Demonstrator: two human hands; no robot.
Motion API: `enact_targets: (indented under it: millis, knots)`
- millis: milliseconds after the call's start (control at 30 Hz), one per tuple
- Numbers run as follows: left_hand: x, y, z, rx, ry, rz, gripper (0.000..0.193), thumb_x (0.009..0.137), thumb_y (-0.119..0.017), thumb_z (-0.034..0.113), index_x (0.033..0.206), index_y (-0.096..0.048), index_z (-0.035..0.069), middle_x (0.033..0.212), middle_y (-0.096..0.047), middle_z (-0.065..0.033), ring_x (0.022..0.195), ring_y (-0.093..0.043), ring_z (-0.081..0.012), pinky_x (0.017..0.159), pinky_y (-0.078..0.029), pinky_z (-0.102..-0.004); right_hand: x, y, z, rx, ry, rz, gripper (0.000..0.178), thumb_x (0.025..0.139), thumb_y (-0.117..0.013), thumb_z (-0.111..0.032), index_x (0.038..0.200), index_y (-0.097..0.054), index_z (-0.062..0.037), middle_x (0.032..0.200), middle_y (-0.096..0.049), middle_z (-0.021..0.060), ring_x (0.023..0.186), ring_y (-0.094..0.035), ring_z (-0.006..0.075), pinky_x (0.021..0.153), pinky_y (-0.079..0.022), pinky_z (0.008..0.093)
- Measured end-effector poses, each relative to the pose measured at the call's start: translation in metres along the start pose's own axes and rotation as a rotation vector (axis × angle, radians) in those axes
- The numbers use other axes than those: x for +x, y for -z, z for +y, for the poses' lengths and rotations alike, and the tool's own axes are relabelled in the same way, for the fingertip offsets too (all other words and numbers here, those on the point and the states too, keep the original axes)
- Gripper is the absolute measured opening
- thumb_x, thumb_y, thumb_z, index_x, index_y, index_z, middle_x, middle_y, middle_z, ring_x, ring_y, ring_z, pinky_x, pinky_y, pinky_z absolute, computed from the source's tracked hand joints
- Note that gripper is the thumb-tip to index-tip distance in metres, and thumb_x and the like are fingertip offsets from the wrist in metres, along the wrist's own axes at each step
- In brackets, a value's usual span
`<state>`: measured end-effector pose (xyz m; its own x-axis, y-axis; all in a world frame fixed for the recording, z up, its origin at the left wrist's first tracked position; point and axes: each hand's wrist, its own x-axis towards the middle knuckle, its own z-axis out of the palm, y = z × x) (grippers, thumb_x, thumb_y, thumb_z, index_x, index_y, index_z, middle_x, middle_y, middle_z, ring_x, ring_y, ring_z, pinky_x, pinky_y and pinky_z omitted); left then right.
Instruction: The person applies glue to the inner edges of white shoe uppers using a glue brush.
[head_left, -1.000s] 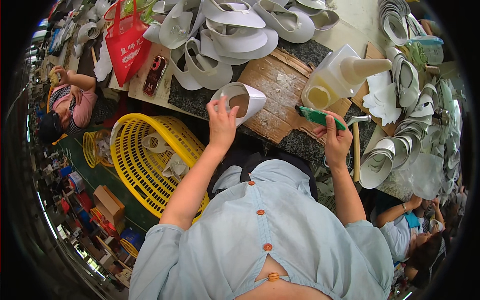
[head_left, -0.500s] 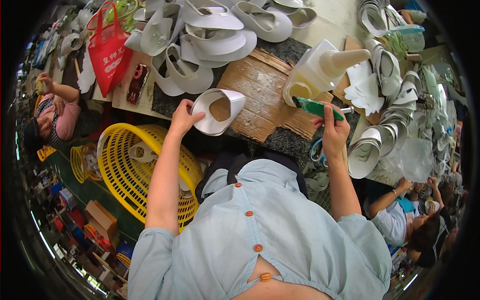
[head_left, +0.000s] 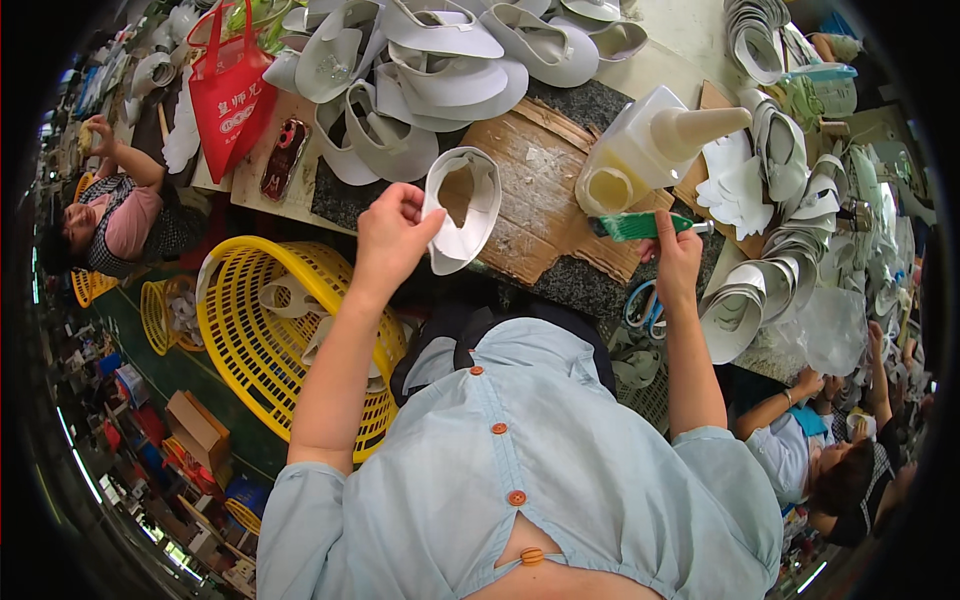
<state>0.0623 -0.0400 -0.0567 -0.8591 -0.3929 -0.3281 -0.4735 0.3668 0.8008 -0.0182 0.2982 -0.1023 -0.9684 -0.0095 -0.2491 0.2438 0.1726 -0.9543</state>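
My left hand point(head_left: 392, 238) pinches the near-left edge of a white shoe upper point(head_left: 482, 218), held tilted with its opening showing, above the near-left side of the cardboard sheet point(head_left: 525, 225). In my right hand point(head_left: 676, 262) is a green brush point(head_left: 638, 226), its head pointing left. The brush head is close to the mouth of a squat plastic bottle point(head_left: 630, 145) holding yellowish liquid, which stands on the right part of the cardboard with its cone spout pointing right. Whether the bristles touch the bottle I cannot tell.
White uppers point(head_left: 455, 75) are heaped at the back; nested rows point(head_left: 735, 322) line the right. A red bag point(head_left: 232, 105) and phone point(head_left: 286, 160) lie left. Beside my left arm is a yellow basket point(head_left: 245, 345). Blue-handled scissors point(head_left: 645, 312) lie at the near edge. People point(head_left: 132, 215) work both sides.
My left hand has turned the shoe upper more upright and shifted it slightly right. The brush in my right hand has moved a little down and right, now nearly level.
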Motion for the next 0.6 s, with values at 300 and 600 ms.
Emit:
enact_targets:
  millis: [300, 600]
  knots:
    - [-0.008, -0.018, 0.014, 0.158, -0.097, 0.0, 0.025, 0.075, -0.074, 0.016, 0.089, -0.061, -0.001, 0.07, -0.062, -0.003, 0.06, -0.056, -0.0084, 0.059, -0.048, -0.024, 0.014, -0.135, -0.023, -0.077, 0.41, -0.54, 0.016, 0.088, -0.06, -0.006, 0.104, -0.06, -0.0018, 0.094, -0.063, 0.01, 0.073, -0.065, 0.0197, 0.063, -0.051, 0.0303]
    - [-0.025, -0.028, -0.014, 0.036, -0.08, 0.032, 0.022, 0.078, -0.071, 0.014, 0.09, -0.059, 0.0, 0.069, -0.062, -0.0069, 0.06, -0.06, -0.0149, 0.059, -0.049, -0.0281, 0.008, -0.139, 0.008, -0.226, 0.52, -0.595, 0.016, 0.083, -0.063, -0.005, 0.099, -0.062, -0.0038, 0.086, -0.062, 0.0141, 0.076, -0.062, 0.0318, 0.066, -0.049, 0.0377]
